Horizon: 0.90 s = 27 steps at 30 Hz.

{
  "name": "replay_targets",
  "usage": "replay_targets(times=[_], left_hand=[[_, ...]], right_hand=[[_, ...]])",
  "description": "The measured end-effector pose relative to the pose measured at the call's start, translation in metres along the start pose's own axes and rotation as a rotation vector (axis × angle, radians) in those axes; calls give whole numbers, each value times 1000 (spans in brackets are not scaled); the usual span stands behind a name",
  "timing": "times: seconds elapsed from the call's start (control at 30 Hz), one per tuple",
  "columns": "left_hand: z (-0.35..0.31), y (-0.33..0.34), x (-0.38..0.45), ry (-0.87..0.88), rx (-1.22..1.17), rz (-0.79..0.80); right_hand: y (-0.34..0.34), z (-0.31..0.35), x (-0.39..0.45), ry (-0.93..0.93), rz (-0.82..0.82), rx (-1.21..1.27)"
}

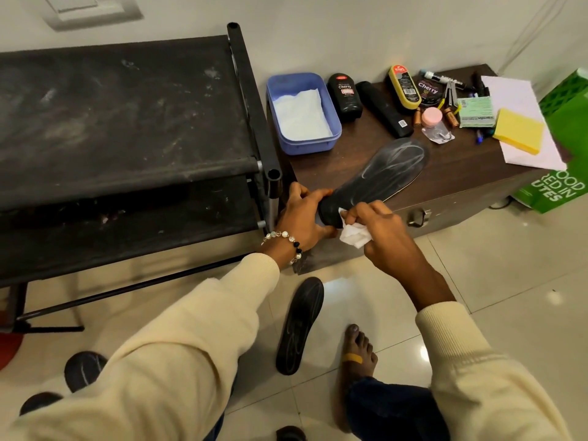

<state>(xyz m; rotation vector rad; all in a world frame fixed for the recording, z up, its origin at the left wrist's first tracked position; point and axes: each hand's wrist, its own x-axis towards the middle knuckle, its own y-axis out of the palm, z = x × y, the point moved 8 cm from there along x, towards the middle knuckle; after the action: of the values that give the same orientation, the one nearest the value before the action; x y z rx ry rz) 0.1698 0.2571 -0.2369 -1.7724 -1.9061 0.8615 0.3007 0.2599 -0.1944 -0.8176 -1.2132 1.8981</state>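
The left hand (pixel 302 214) grips the heel of the black insole (pixel 381 173) at the edge of the brown box (pixel 359 144) and the right hand (pixel 381 237) pinches a white tissue (pixel 354 234) on it, so a hard rub could rip the tissue or push the black insole off onto the floor (pixel 477 281).

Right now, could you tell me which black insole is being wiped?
The insole on the chest: the left hand grips its heel, the right hand presses a tissue on it. The other insole lies on the floor.
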Motion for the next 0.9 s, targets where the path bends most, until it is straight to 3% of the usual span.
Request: replay_targets(times=[0.2, 0.9], left_hand=[[-1, 1, -1, -6, 5, 9], [0, 1, 1, -14, -18, 0]], right_hand=[[10, 7, 2, -75, 134, -75], [0, 2, 9, -30, 45, -238]])
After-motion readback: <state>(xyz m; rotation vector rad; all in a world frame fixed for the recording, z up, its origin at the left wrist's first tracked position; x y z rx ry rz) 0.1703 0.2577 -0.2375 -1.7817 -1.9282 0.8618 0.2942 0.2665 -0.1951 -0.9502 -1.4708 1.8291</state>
